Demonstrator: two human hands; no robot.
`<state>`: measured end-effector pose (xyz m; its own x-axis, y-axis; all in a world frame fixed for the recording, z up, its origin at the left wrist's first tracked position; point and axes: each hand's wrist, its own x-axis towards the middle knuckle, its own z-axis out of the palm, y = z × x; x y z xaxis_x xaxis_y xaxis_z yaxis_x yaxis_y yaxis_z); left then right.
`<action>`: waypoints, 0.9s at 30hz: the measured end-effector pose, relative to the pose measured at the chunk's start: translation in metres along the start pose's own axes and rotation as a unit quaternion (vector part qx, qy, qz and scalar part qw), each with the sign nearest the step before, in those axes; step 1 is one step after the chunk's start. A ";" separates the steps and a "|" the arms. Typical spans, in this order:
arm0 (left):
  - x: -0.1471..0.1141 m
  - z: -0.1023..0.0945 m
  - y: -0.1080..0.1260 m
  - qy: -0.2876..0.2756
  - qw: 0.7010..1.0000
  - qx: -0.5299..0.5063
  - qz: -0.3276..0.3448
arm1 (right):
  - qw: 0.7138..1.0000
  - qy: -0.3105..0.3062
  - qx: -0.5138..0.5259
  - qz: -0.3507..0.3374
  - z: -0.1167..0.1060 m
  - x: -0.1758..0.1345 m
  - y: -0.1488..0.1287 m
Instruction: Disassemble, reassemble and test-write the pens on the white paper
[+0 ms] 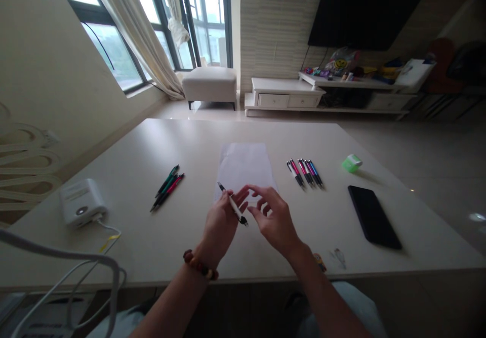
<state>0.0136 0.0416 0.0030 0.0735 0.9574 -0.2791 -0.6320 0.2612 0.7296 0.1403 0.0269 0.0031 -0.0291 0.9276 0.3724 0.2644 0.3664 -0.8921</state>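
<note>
My left hand (223,221) holds a white pen with black ends (234,207) slantwise across the palm, the thumb resting on it. Close by on the right, my right hand (274,219) is curved with thumb and forefinger apart, its fingertips near the left fingers; nothing shows between them. Beneath both hands lies a sheet of white paper (246,163). To its left is a small bunch of green, black and red pens (167,188). A row of several pens (305,173) in white, red, purple and blue lies to the right of the paper.
On the pale table (190,140), a black phone (374,216) and a small green-and-white box-like item (352,163) lie at the right. A white device (81,202) with a cable (110,247) stands at the left. Small stickers (337,258) are near the front edge.
</note>
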 end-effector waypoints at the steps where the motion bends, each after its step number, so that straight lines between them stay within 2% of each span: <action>1: 0.002 0.000 -0.001 -0.011 1.000 -0.013 -0.005 | 0.999 -0.028 -0.013 -0.019 -0.001 -0.002 0.002; 4: 0.003 0.000 -0.008 -0.055 0.998 0.017 -0.023 | 0.995 -0.076 -0.014 -0.056 0.000 -0.007 0.004; 6: 0.002 0.001 -0.014 -0.081 0.994 0.069 -0.021 | 0.995 -0.073 0.008 -0.063 0.002 -0.007 0.004; 8: 0.000 0.003 -0.019 -0.103 0.985 0.136 -0.001 | 0.999 -0.013 0.042 -0.031 0.000 -0.002 0.005; 10: -0.004 0.004 -0.025 -0.121 0.959 0.254 0.048 | 0.989 0.102 0.103 0.028 -0.008 0.010 0.008; 11: -0.006 0.003 -0.029 -0.128 0.928 0.339 0.090 | 0.973 0.165 0.148 0.057 -0.015 0.018 0.011; 12: -0.008 0.002 -0.034 -0.135 0.880 0.434 0.140 | 0.953 0.210 0.204 0.076 -0.023 0.026 0.016; 13: -0.009 0.000 -0.039 -0.143 0.815 0.526 0.194 | 0.930 0.235 0.267 0.090 -0.032 0.034 0.021; 15: -0.011 -0.004 -0.050 -0.164 0.676 0.663 0.277 | 0.890 0.223 0.373 0.137 -0.049 0.048 0.031; 16: -0.011 -0.005 -0.055 -0.165 0.618 0.709 0.299 | 0.875 0.206 0.407 0.159 -0.057 0.052 0.035; 17: -0.011 -0.006 -0.060 -0.158 0.572 0.743 0.309 | 0.866 0.183 0.431 0.177 -0.063 0.055 0.039; 18: -0.011 -0.007 -0.063 -0.145 0.539 0.769 0.312 | 0.861 0.157 0.445 0.189 -0.068 0.056 0.042; 19: -0.010 -0.007 -0.066 -0.131 0.517 0.786 0.313 | 0.860 0.132 0.453 0.194 -0.072 0.055 0.043; 21: -0.009 -0.007 -0.068 -0.114 0.495 0.803 0.311 | 0.864 0.092 0.455 0.193 -0.076 0.053 0.045; 23: -0.008 -0.007 -0.068 -0.111 0.490 0.806 0.313 | 0.867 0.079 0.456 0.187 -0.078 0.050 0.046; 27: -0.011 -0.008 -0.069 -0.105 0.492 0.803 0.320 | 0.865 0.097 0.457 0.184 -0.079 0.052 0.047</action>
<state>0.0504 0.0122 -0.0491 0.4405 0.8545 0.2752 0.8347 -0.5027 0.2248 0.2273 0.0870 0.0006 0.0808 0.9965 -0.0232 -0.6545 0.0355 -0.7552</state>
